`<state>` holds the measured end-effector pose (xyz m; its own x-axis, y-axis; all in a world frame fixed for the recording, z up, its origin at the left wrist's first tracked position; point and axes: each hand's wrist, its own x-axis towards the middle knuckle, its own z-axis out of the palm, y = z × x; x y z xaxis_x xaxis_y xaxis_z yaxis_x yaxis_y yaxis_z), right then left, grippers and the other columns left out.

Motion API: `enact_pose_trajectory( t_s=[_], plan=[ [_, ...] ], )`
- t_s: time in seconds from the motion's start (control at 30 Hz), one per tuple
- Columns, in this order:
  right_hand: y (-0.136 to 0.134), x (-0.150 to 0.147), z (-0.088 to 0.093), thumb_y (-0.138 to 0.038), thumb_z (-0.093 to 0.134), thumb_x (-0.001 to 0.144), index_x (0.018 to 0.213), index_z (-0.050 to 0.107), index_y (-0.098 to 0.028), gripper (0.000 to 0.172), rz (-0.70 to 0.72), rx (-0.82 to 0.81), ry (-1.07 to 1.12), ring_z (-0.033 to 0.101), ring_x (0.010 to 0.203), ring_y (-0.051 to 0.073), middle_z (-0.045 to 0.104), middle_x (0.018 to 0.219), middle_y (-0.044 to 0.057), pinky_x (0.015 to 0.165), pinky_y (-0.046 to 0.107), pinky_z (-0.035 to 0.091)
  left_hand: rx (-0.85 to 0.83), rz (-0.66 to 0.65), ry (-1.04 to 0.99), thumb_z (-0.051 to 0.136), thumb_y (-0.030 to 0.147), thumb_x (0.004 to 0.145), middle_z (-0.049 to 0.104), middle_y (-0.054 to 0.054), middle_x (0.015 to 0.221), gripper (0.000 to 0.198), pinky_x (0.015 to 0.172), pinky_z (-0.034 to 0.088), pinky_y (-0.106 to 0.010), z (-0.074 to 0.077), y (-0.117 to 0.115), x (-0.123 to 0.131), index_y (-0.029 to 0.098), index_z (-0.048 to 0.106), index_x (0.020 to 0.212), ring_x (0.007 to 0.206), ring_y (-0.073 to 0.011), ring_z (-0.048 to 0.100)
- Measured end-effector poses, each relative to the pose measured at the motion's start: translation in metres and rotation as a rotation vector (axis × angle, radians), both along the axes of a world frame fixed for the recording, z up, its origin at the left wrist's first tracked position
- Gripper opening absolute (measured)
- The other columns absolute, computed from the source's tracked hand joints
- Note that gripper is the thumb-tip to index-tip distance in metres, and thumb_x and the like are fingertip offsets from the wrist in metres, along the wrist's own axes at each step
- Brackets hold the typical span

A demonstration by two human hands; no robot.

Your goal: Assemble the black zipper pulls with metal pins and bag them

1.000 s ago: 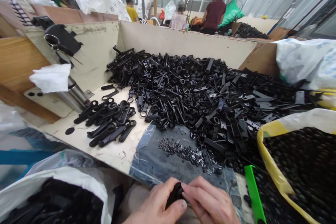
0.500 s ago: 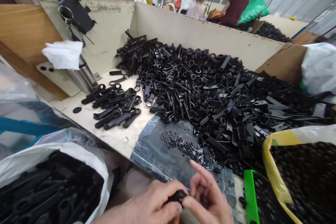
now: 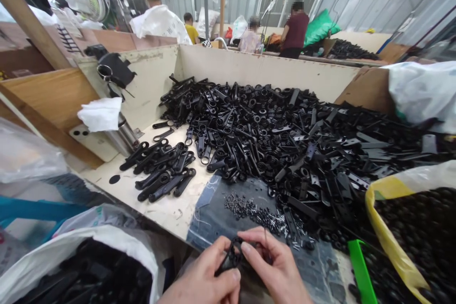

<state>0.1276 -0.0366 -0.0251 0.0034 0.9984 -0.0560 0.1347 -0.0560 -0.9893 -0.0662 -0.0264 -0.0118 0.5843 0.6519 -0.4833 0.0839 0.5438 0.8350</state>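
Note:
My left hand is closed around a black plastic part at the bottom centre, close to the table's front edge. From the other side, the thumb and index finger of my right hand pinch the same part. My right hand's other fingers are curled, and what may lie under them is hidden. Just beyond my hands, small black pieces and silvery pins lie scattered on a dark mat. Behind them rises a large heap of black plastic handle-like parts.
To the left lies a small group of black handles. A white sack of black parts stands at lower left. At right are a green strip and a yellow-edged bag of small black pieces. Several people work beyond the back panel.
My head view has tilted up. My right index finger, stretched out before, has come down onto the black part, and my two hands are closer together around it.

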Motion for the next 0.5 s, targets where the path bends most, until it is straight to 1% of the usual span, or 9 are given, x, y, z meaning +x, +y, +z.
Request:
enact_pose_trajectory(
  t_s=[0.07, 0.17, 0.27, 0.33, 0.4, 0.5],
  plan=[
    [0.0, -0.001, 0.0, -0.06, 0.073, 0.087, 0.095, 0.084, -0.024, 0.038, 0.015, -0.014, 0.001, 0.058, 0.064, 0.016, 0.072, 0.083, 0.005, 0.059, 0.025, 0.046, -0.018, -0.05, 0.011, 0.062, 0.044, 0.089, 0.056, 0.007, 0.06, 0.038, 0.055, 0.038, -0.022, 0.002, 0.001, 0.0, 0.018, 0.052, 0.114, 0.049, -0.0094, 0.045],
    [-0.005, -0.001, -0.012, -0.059, 0.073, 0.087, 0.095, 0.082, -0.024, 0.038, 0.008, -0.061, 0.012, 0.053, 0.062, 0.015, 0.069, 0.081, 0.003, 0.058, 0.025, 0.042, -0.071, -0.022, 0.054, 0.063, 0.051, 0.086, 0.057, 0.007, 0.062, 0.047, 0.05, 0.03, -0.021, 0.004, 0.0, -0.001, 0.017, 0.051, 0.117, 0.047, -0.0071, 0.039],
    [-0.008, -0.002, -0.019, -0.059, 0.073, 0.087, 0.096, 0.082, -0.022, 0.039, -0.002, -0.107, 0.021, 0.048, 0.061, 0.014, 0.065, 0.077, 0.001, 0.057, 0.025, 0.039, -0.127, 0.012, 0.057, 0.064, 0.053, 0.084, 0.056, 0.008, 0.064, 0.061, 0.047, 0.022, -0.022, 0.003, -0.004, -0.002, 0.016, 0.045, 0.129, 0.044, -0.0054, 0.032],
    [-0.008, -0.002, -0.015, -0.057, 0.073, 0.086, 0.095, 0.082, -0.021, 0.038, 0.018, -0.122, 0.016, 0.048, 0.061, 0.014, 0.064, 0.077, 0.002, 0.058, 0.025, 0.038, -0.139, 0.024, 0.049, 0.066, 0.053, 0.083, 0.055, 0.009, 0.063, 0.07, 0.046, 0.019, -0.023, 0.003, -0.005, -0.002, 0.015, 0.039, 0.137, 0.043, -0.0052, 0.029],
    [-0.007, -0.002, -0.007, -0.054, 0.071, 0.087, 0.095, 0.082, -0.021, 0.035, 0.048, -0.103, -0.004, 0.049, 0.063, 0.015, 0.065, 0.08, 0.003, 0.059, 0.026, 0.04, -0.156, 0.029, 0.038, 0.067, 0.054, 0.083, 0.056, 0.009, 0.062, 0.075, 0.046, 0.018, -0.023, 0.004, -0.006, -0.003, 0.015, 0.038, 0.139, 0.043, -0.0054, 0.029],
    [-0.007, 0.0, 0.002, -0.048, 0.069, 0.087, 0.1, 0.082, -0.023, 0.031, 0.086, -0.063, -0.071, 0.052, 0.064, 0.016, 0.064, 0.079, 0.002, 0.06, 0.027, 0.043, -0.214, 0.032, 0.028, 0.07, 0.054, 0.083, 0.058, 0.008, 0.06, 0.07, 0.047, 0.02, -0.022, 0.004, -0.008, -0.004, 0.015, 0.045, 0.136, 0.045, -0.0063, 0.032]
  ],
)
